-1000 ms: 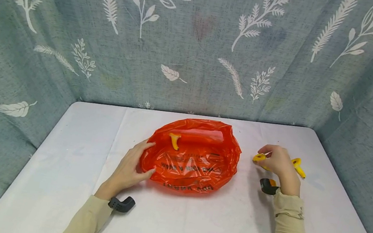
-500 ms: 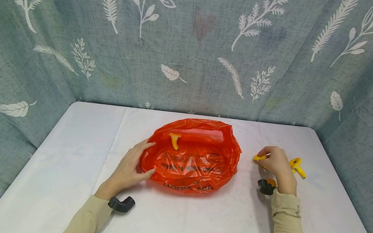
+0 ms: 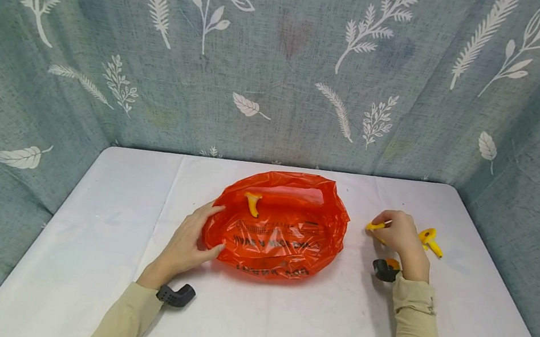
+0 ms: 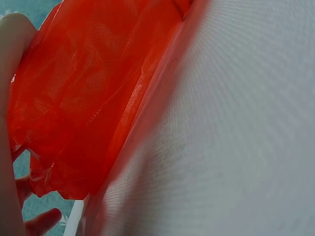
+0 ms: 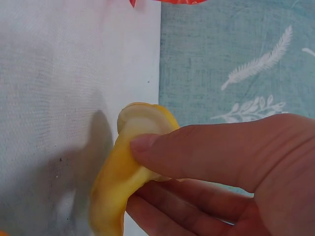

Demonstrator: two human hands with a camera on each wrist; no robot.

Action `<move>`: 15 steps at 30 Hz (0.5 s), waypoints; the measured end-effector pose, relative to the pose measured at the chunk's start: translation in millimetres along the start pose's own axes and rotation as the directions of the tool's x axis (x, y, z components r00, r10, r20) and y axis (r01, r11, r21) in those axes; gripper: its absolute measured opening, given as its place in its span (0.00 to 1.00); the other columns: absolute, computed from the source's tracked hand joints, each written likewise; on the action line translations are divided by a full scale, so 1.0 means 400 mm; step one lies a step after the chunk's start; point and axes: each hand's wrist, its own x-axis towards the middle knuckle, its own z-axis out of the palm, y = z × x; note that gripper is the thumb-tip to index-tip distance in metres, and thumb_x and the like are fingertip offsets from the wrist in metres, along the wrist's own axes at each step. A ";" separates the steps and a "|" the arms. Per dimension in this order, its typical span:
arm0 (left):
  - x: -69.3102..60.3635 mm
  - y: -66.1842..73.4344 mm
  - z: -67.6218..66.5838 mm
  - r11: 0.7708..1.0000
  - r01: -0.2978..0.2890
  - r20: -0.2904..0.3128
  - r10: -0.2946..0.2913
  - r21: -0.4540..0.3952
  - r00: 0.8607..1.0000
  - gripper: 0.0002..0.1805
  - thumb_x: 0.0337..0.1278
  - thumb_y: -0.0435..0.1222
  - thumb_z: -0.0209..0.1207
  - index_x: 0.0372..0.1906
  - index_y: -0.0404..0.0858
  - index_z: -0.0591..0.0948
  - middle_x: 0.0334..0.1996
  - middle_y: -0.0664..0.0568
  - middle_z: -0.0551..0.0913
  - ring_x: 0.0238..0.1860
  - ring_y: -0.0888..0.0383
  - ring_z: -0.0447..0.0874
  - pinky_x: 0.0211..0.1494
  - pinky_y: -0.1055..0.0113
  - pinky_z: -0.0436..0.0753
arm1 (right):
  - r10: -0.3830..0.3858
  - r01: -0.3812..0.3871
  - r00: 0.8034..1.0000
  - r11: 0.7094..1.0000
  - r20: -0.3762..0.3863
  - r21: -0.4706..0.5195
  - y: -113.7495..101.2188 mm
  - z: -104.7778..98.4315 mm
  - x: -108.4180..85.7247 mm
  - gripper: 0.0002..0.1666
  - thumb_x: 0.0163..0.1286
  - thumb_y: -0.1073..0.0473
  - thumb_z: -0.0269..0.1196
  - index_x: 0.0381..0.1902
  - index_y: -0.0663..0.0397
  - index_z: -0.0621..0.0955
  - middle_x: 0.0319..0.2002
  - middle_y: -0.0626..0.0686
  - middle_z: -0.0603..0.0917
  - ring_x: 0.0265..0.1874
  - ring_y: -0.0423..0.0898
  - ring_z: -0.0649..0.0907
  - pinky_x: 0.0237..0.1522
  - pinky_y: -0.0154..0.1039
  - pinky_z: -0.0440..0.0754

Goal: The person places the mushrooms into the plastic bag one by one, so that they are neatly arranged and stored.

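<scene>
A red plastic bag (image 3: 282,262), wide-mouthed with dark lettering, stands on the white table. My left hand (image 3: 187,243) holds its left end, thumb and fingers spread over the rim. The left wrist view shows the bag wall (image 4: 83,98) close by, with some fingers partly hidden. A yellow mushroom (image 3: 253,203) lies inside the bag. Right of the bag, my right hand (image 3: 399,233) pinches another yellow mushroom (image 5: 110,191) between thumb and fingers, pale cap edge uppermost in the right wrist view.
Just right of the right hand, more yellow mushroom pieces (image 3: 434,247) lie on the table. Something orange (image 3: 393,263) shows beside the black right wrist camera (image 3: 382,270). A patterned grey-green curtain (image 3: 282,78) surrounds the table's back and sides.
My right hand has shifted slightly left with its mushroom, which has turned to show its edge. More of the pieces behind that hand shows. The left hand and bag stay put.
</scene>
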 end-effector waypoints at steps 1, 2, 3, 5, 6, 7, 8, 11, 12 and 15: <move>0.000 0.000 0.000 1.000 0.001 0.001 -0.001 -0.001 1.000 0.43 0.46 0.45 0.67 0.72 0.46 0.66 0.73 0.48 0.64 0.71 0.48 0.62 0.66 0.44 0.65 | 0.000 0.000 1.000 1.000 -0.001 0.002 -0.002 -0.001 -0.001 0.12 0.63 0.65 0.65 0.44 0.63 0.84 0.45 0.64 0.82 0.40 0.57 0.78 0.36 0.42 0.80; 0.000 0.000 0.000 1.000 0.001 0.001 -0.001 -0.002 1.000 0.43 0.46 0.44 0.67 0.72 0.46 0.66 0.73 0.48 0.64 0.71 0.48 0.62 0.66 0.44 0.65 | -0.005 0.005 1.000 1.000 -0.002 0.003 -0.003 -0.002 -0.003 0.12 0.63 0.65 0.65 0.44 0.63 0.84 0.46 0.65 0.82 0.40 0.58 0.78 0.37 0.43 0.81; 0.000 0.000 0.000 1.000 0.001 0.001 -0.001 -0.001 1.000 0.43 0.46 0.44 0.67 0.72 0.46 0.66 0.73 0.48 0.64 0.71 0.47 0.62 0.66 0.44 0.65 | -0.011 0.011 1.000 1.000 -0.005 0.004 -0.004 -0.003 -0.004 0.12 0.63 0.65 0.65 0.44 0.64 0.84 0.46 0.65 0.81 0.41 0.58 0.78 0.38 0.44 0.81; 0.000 0.000 0.000 1.000 0.004 0.002 -0.004 -0.004 1.000 0.43 0.46 0.44 0.67 0.72 0.46 0.66 0.73 0.48 0.64 0.71 0.48 0.62 0.67 0.44 0.65 | -0.030 0.030 0.999 1.000 -0.020 0.004 -0.005 -0.004 -0.005 0.11 0.63 0.66 0.64 0.43 0.63 0.84 0.47 0.65 0.82 0.42 0.59 0.79 0.40 0.46 0.81; 0.000 0.001 0.000 1.000 0.005 0.002 -0.005 -0.005 1.000 0.43 0.46 0.44 0.67 0.72 0.46 0.66 0.73 0.48 0.64 0.72 0.48 0.62 0.67 0.44 0.65 | -0.044 0.044 0.999 0.999 -0.030 0.003 -0.006 -0.005 -0.006 0.11 0.63 0.66 0.64 0.43 0.63 0.85 0.47 0.65 0.82 0.43 0.60 0.79 0.41 0.47 0.81; -0.001 0.002 0.000 1.000 0.006 0.003 -0.006 -0.006 1.000 0.43 0.47 0.45 0.67 0.72 0.46 0.66 0.73 0.48 0.64 0.72 0.48 0.62 0.67 0.44 0.65 | -0.064 0.064 0.997 0.998 -0.041 0.001 -0.007 -0.006 -0.007 0.10 0.63 0.66 0.64 0.43 0.64 0.85 0.47 0.66 0.82 0.43 0.60 0.80 0.42 0.48 0.82; 0.000 0.002 0.000 1.000 0.006 0.003 -0.006 -0.007 1.000 0.43 0.47 0.45 0.67 0.72 0.46 0.66 0.73 0.48 0.64 0.72 0.48 0.61 0.67 0.44 0.65 | -0.082 0.082 0.995 0.997 -0.051 0.002 -0.007 -0.007 -0.007 0.10 0.63 0.66 0.64 0.42 0.64 0.85 0.47 0.66 0.82 0.43 0.61 0.80 0.42 0.49 0.82; 0.000 0.003 -0.001 1.000 0.003 0.001 -0.003 -0.007 1.000 0.43 0.47 0.44 0.67 0.72 0.45 0.66 0.73 0.48 0.64 0.72 0.48 0.62 0.67 0.44 0.65 | -0.122 0.123 0.989 0.992 -0.083 0.006 -0.009 -0.008 -0.009 0.10 0.63 0.66 0.65 0.42 0.63 0.85 0.47 0.66 0.83 0.43 0.60 0.82 0.41 0.49 0.82; 0.000 0.002 -0.001 1.000 0.001 0.000 -0.001 -0.005 1.000 0.43 0.46 0.44 0.67 0.72 0.45 0.66 0.73 0.48 0.64 0.71 0.48 0.62 0.67 0.44 0.65 | -0.135 0.137 0.987 0.991 -0.092 0.010 -0.010 -0.009 -0.010 0.10 0.63 0.66 0.65 0.43 0.64 0.85 0.47 0.66 0.83 0.43 0.60 0.82 0.41 0.49 0.83; 0.000 0.002 -0.002 1.000 -0.003 -0.002 0.003 -0.003 1.000 0.43 0.46 0.44 0.67 0.72 0.45 0.66 0.73 0.48 0.64 0.71 0.47 0.62 0.66 0.44 0.65 | -0.161 0.165 0.979 0.986 -0.122 0.020 -0.014 -0.009 -0.012 0.11 0.64 0.65 0.65 0.44 0.63 0.85 0.48 0.65 0.83 0.42 0.60 0.83 0.40 0.48 0.83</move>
